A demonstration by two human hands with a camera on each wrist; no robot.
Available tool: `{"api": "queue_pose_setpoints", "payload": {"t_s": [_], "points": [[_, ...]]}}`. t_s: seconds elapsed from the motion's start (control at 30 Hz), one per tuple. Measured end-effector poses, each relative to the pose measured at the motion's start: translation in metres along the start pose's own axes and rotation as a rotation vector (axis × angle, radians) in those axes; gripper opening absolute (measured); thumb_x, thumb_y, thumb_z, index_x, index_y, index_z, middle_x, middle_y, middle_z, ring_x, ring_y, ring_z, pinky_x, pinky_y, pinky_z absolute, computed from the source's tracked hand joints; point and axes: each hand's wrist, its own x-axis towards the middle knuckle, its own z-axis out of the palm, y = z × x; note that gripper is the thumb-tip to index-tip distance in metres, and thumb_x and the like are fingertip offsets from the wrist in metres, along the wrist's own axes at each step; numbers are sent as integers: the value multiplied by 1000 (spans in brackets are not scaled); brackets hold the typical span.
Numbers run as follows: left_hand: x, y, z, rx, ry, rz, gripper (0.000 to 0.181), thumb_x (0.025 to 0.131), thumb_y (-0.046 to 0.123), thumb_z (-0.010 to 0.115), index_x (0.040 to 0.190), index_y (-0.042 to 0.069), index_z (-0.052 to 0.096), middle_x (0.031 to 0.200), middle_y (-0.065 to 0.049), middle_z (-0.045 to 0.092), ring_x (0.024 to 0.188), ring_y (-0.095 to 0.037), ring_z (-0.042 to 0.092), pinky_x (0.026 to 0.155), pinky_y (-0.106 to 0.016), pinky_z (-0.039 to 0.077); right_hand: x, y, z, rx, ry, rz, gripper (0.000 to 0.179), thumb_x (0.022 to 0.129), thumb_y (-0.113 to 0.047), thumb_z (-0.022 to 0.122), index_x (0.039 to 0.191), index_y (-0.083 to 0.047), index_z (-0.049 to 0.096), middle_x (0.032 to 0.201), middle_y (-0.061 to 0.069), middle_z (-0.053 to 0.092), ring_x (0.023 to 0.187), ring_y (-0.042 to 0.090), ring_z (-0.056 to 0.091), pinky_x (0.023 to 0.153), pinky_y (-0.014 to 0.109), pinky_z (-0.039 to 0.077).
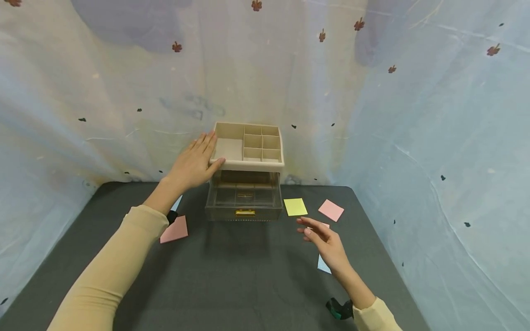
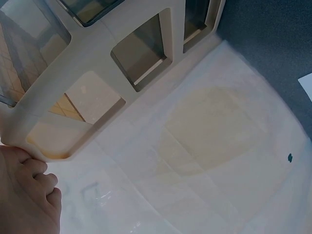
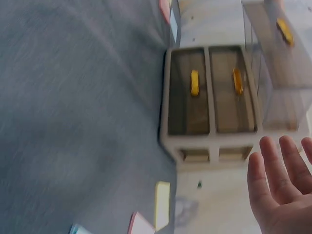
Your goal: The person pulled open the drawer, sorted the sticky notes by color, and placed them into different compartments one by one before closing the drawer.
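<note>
A cream desk organizer (image 1: 248, 166) with a compartmented top stands at the back of the table. Its clear top drawer (image 1: 244, 212), with a gold handle, is pulled out; the two drawers below it are closed in the right wrist view. My left hand (image 1: 193, 161) rests on the organizer's upper left edge, fingers straight along the rim and thumb over the front corner. In the left wrist view, its fingers (image 2: 39, 178) lie at the frame beside the side windows. My right hand (image 1: 327, 243) hovers right of the drawer, fingers loosely bent, holding nothing.
Right of the organizer lie a yellow sticky-note pad (image 1: 296, 207), a pink pad (image 1: 331, 210) and a blue pad (image 1: 324, 264); another pink one is partly behind my right hand. At left, a pink pad (image 1: 175, 230) and a blue pad (image 1: 176, 202) lie near my sleeve. A patterned curtain (image 1: 434, 138) surrounds the dark table.
</note>
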Motion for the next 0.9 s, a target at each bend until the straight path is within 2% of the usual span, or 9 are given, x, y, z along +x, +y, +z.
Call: {"api": "queue_pose_setpoints", "payload": {"t_s": [0.2, 0.37, 0.53, 0.63, 0.73, 0.8, 0.9], "points": [[-1, 0, -1, -3, -9, -2, 85, 110, 59, 30, 166, 0, 5, 174, -13, -2, 160, -37, 5, 129, -54, 10, -9, 16, -26, -20, 87, 52, 38, 107, -19, 61, 143, -5, 62, 141, 17, 64, 115, 12, 70, 93, 29, 59], [-1, 2, -2, 3, -12, -5, 85, 110, 58, 31, 166, 0, 5, 174, -14, -1, 160, -37, 4, 129, -54, 11, -18, 31, -45, -36, 147, 93, 42, 108, -20, 61, 145, 0, 58, 142, 21, 62, 114, 8, 70, 91, 23, 58], [-2, 2, -2, -1, -17, -7, 85, 110, 59, 30, 166, 0, 5, 174, -14, -1, 160, -36, 4, 129, -54, 11, -25, 46, -61, -109, 198, 193, 43, 108, -22, 61, 146, -1, 57, 142, 18, 63, 114, 9, 69, 92, 26, 58], [-3, 2, -3, -7, -15, -7, 85, 110, 59, 31, 166, 0, 6, 174, -14, 0, 160, -36, 4, 129, -53, 10, -27, 53, -68, -159, 219, 255, 44, 108, -23, 62, 146, -3, 58, 142, 16, 64, 111, 3, 67, 94, 29, 58], [-2, 2, -3, -7, -9, -5, 85, 110, 59, 31, 166, 0, 6, 174, -14, 0, 160, -37, 5, 129, -53, 10, -29, 60, -75, -208, 219, 282, 45, 107, -23, 63, 146, -1, 57, 142, 17, 64, 110, -3, 65, 94, 25, 57], [-2, 2, -3, -7, -6, -4, 85, 110, 59, 31, 166, 0, 6, 174, -15, 1, 160, -37, 6, 129, -54, 11, -31, 64, -79, -244, 212, 291, 45, 107, -22, 63, 146, 0, 57, 142, 19, 63, 115, 1, 65, 93, 19, 55], [-2, 2, -2, -6, -10, -6, 86, 110, 60, 29, 166, 1, 5, 174, -14, 0, 160, -37, 5, 129, -53, 11, -34, 69, -84, -304, 189, 310, 45, 108, -22, 61, 147, 0, 56, 143, 18, 63, 127, 16, 63, 92, 12, 50]]}}
